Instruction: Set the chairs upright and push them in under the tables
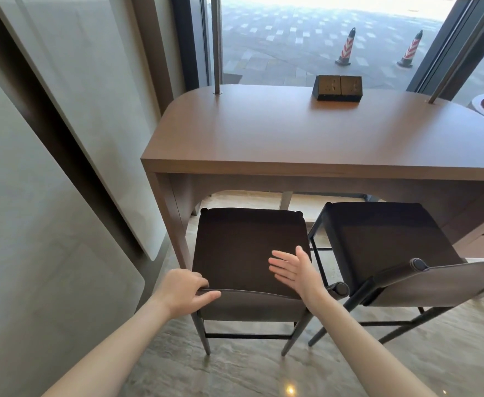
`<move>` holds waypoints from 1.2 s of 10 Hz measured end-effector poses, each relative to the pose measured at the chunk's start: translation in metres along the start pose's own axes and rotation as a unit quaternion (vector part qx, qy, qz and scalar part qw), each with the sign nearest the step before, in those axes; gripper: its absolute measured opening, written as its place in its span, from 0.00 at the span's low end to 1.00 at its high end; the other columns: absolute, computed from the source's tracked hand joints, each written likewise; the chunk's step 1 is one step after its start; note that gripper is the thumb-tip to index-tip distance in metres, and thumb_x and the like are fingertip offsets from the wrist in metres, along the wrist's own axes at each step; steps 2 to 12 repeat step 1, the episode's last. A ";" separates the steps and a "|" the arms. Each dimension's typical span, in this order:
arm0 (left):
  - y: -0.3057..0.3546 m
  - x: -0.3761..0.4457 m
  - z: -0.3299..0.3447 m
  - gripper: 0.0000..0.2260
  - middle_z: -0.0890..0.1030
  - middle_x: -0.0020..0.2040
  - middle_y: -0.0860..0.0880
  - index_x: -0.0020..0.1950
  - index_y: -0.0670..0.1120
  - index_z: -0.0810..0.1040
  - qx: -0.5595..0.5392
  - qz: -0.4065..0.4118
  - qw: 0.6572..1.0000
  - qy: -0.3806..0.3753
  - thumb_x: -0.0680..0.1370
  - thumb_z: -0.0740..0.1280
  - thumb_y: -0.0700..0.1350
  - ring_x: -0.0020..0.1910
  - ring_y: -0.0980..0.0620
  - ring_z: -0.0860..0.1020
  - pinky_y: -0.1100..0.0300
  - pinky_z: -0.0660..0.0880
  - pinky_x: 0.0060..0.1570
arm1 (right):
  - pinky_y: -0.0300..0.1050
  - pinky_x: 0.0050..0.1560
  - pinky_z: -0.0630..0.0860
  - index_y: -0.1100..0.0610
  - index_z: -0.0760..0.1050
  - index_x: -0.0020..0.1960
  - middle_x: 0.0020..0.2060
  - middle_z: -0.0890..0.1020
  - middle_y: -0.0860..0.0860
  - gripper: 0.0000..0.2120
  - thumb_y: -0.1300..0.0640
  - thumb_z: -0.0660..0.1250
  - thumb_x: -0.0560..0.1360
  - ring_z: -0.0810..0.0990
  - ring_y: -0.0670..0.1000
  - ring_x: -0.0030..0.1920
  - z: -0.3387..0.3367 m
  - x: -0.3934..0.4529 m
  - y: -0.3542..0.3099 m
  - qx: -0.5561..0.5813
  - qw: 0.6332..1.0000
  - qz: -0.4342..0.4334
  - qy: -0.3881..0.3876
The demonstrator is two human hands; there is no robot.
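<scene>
Head view: dark-seated chair (249,247) upright, left hand (184,287) gripping.

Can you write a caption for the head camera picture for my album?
Left hand grips the left chair backrest, right hand open above its seat.

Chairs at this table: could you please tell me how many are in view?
2. One dark-seated chair with a grey backrest stands at the wooden table's left end, gripped by the left hand; a second matching chair stands angled to its right. More may sit outside the frame.
</scene>
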State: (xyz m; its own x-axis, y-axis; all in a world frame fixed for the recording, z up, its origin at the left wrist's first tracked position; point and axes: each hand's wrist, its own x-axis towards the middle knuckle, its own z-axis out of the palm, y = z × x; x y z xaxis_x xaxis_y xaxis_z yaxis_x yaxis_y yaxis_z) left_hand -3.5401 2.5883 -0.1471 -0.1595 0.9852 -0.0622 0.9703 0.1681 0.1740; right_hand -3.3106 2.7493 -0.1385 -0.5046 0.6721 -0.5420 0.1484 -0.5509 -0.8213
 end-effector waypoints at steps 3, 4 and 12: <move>0.007 0.005 0.000 0.30 0.81 0.56 0.61 0.61 0.57 0.79 -0.164 -0.087 0.982 0.037 0.76 0.46 0.70 0.56 0.61 0.77 0.72 0.69 0.49 | 0.52 0.66 0.73 0.56 0.77 0.63 0.59 0.82 0.54 0.27 0.42 0.46 0.83 0.80 0.53 0.59 -0.001 -0.001 0.006 0.039 0.999 -0.022 0.029; 0.007 0.005 0.000 0.30 0.81 0.56 0.61 0.61 0.57 0.79 -0.164 -0.087 0.982 0.037 0.76 0.46 0.70 0.56 0.61 0.77 0.72 0.69 0.49 | 0.52 0.66 0.73 0.56 0.77 0.63 0.59 0.82 0.54 0.27 0.42 0.46 0.83 0.80 0.53 0.59 -0.001 -0.001 0.006 0.039 0.999 -0.022 0.029; 0.007 0.005 0.000 0.30 0.81 0.56 0.61 0.61 0.57 0.79 -0.164 -0.087 0.982 0.037 0.76 0.46 0.70 0.56 0.61 0.77 0.72 0.69 0.49 | 0.52 0.66 0.73 0.56 0.77 0.63 0.59 0.82 0.54 0.27 0.42 0.46 0.83 0.80 0.53 0.59 -0.001 -0.001 0.006 0.039 0.999 -0.022 0.029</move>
